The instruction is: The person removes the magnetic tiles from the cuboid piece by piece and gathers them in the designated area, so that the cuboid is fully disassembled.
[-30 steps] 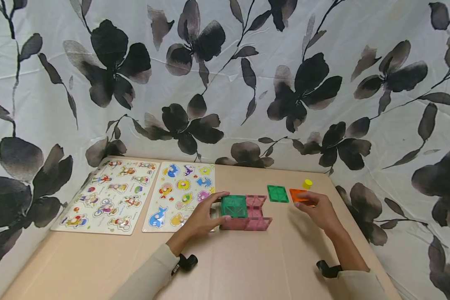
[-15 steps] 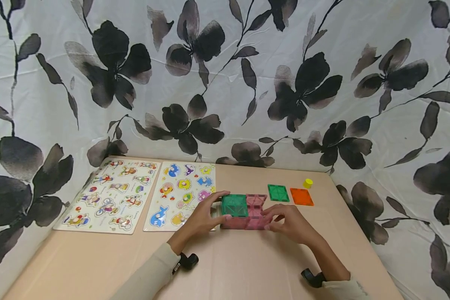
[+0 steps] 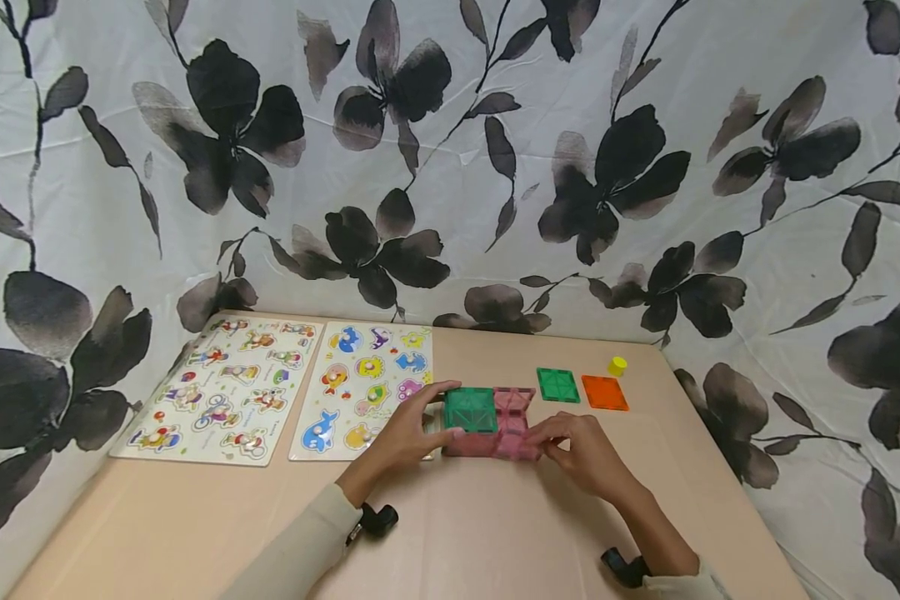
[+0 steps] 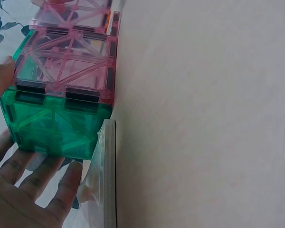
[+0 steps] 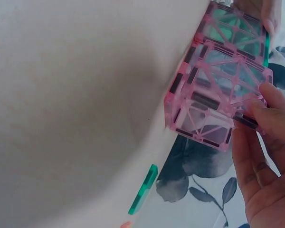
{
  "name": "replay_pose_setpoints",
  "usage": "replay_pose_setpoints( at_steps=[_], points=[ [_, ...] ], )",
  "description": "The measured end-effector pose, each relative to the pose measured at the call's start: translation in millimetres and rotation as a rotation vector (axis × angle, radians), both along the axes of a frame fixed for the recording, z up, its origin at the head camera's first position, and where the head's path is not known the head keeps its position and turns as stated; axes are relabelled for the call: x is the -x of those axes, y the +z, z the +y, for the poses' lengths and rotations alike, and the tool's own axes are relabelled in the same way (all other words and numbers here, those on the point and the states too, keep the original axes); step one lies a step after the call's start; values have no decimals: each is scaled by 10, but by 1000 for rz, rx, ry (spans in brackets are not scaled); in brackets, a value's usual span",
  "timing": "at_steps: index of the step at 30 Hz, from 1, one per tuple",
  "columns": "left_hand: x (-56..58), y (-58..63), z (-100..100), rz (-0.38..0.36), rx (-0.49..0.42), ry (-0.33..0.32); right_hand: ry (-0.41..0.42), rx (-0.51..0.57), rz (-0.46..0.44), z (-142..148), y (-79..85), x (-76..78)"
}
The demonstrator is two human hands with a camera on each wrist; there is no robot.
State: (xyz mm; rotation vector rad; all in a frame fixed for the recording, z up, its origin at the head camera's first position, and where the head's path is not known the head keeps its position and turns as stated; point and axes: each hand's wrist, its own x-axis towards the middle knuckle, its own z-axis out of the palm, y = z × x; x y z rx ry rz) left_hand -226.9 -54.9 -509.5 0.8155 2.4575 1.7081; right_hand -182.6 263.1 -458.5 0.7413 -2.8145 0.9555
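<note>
A small block of see-through magnetic tiles stands mid-table, with a green tile (image 3: 470, 410) on top at the left and pink tiles (image 3: 489, 446) at the front and right. My left hand (image 3: 408, 429) holds its left end, thumb at the front and index finger at the back corner. In the left wrist view, the other fingers (image 4: 66, 190) spread beside the green end wall (image 4: 54, 126). At the right end my right hand (image 3: 581, 450) pinches a pink tile (image 5: 230, 76) between thumb and fingers; part of that tile is behind the fingertips.
A loose green tile (image 3: 558, 385) and an orange tile (image 3: 605, 392) lie flat to the back right, near a small yellow cylinder (image 3: 617, 366). Two picture boards, one with sea animals (image 3: 345, 392) and a larger one (image 3: 213, 392), lie at the left. A floral cloth (image 3: 487, 167) hangs behind.
My right hand has left the orange tile, which now lies flat, and moved left to the block's pink end, where it pinches a tile. The left hand keeps its place.
</note>
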Motion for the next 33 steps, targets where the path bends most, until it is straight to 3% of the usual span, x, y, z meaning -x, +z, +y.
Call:
replay_pose_setpoints(
  at_steps=[4,14,26,33],
  points=[
    [-4,-1,-3,-7,6,3,-19,53,11,90,38,-24],
    [6,-23,-5,6,9,-6,-190,253,-169,607,146,80],
    [2,-29,-11,-2,3,-6,-311,459,-241,1286,183,235],
    [-3,-22,-4,-9,4,-15,-367,730,-324,1720,77,347]
  ],
)
